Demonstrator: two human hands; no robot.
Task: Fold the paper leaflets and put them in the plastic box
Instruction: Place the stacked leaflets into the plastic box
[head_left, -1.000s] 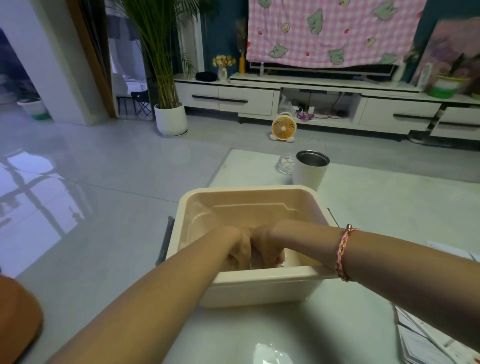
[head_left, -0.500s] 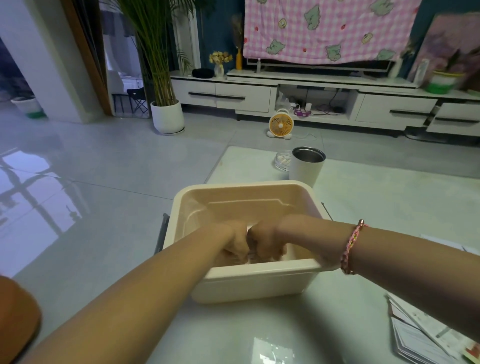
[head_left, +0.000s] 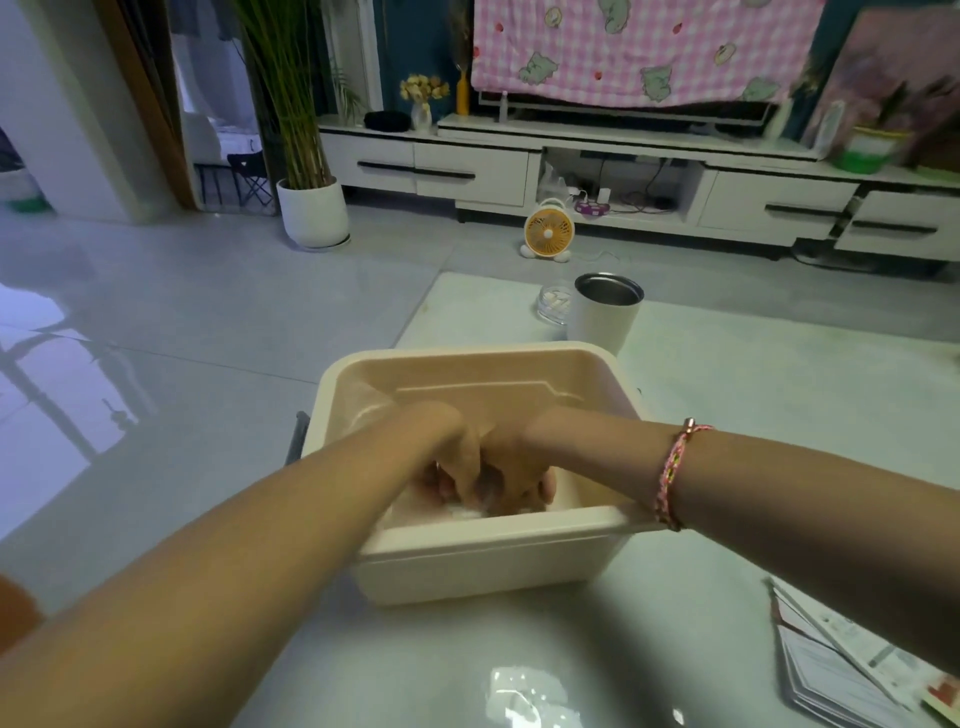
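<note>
Box (head_left: 467, 543) sits at the table's (head_left: 737, 415) near left edge with left hand (head_left: 451, 454) and right hand (head_left: 522, 462) bunched inside, fingers (head_left: 469, 484) curled onto what looks like a white leaflet (head_left: 462, 512) on its bottom.

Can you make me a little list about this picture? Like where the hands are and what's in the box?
Box: beige plastic box on the table, open at the top
Left hand: left hand down inside the box, fingers curled
Right hand: right hand inside too, against the left hand
In the box: white paper under both hands; the grip is hidden
Waiting: leaflets stacked on the table, near right
Behind the box: white cup
Right wrist: pink bracelet
</note>
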